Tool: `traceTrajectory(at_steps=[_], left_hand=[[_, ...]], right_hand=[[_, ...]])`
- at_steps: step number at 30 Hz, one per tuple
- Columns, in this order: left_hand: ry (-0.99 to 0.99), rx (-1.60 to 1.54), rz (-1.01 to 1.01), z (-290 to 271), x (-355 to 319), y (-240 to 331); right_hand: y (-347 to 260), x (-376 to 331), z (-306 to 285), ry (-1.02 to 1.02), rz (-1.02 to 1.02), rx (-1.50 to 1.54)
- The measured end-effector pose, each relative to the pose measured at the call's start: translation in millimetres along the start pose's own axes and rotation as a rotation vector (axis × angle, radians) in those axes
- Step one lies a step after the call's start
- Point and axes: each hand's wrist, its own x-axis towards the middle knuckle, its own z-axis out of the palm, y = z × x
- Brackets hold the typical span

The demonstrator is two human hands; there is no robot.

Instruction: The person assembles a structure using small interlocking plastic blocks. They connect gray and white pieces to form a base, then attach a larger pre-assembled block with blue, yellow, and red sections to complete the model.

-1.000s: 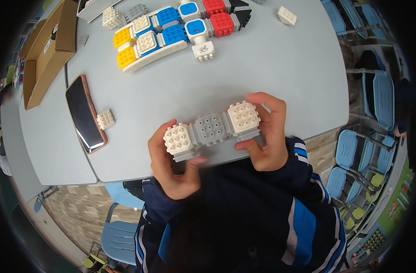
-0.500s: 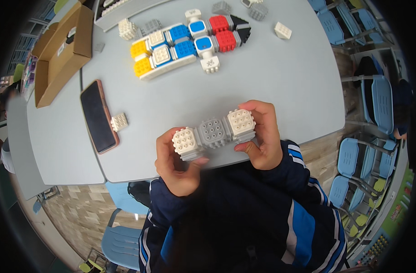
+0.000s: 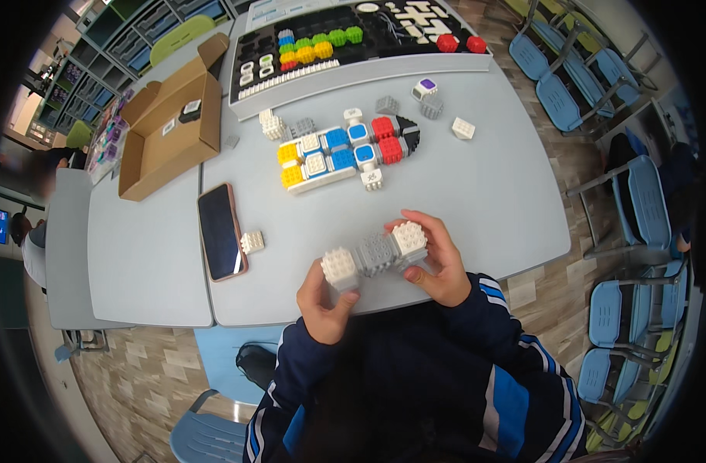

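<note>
Between my hands is a row of joined building blocks (image 3: 374,255), a grey block in the middle and a white one at each end. My left hand (image 3: 327,307) grips the left white block, thumb below it. Round the right white block are the fingers and thumb of my right hand (image 3: 439,266). Beyond them on the table lies a rocket-like block model (image 3: 338,159) in yellow, white, blue, red and black. A loose white block (image 3: 252,241) touches the phone (image 3: 222,232) at the left.
A white-edged tray (image 3: 368,76) with coloured blocks and parts spans the back. Left of it stands an open cardboard box (image 3: 170,127). Loose grey blocks (image 3: 432,106) and a white block (image 3: 462,129) lie near the tray. Blue chairs (image 3: 632,208) are stacked at the right.
The view has tilted up, so the tray now shows fully and the table things sit lower and mostly further right. Both hands keep hold of the joined blocks, which look slightly more tilted.
</note>
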Motion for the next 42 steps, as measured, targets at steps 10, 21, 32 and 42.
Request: traceTrajectory(at_steps=[10, 21, 32, 42], left_hand=[[-0.096, 0.341, 0.276, -7.5, 42.6, 31.5], [-0.413, 0.193, 0.166, -23.4, 193.9, 43.9], [-0.365, 0.434, 0.248, -26.3, 209.7, 13.5], [-0.428, 0.395, 0.146, -25.5, 211.7, 12.3]], right_hand=[[-14.5, 12.8, -21.9, -0.101, 0.005, 0.160], [-25.4, 164.1, -84.4, -0.211, -0.193, -0.184], [18.4, 173.6, -97.2, -0.252, -0.177, -0.478], [42.6, 165.7, -117.4, -0.152, -0.204, -0.599]])
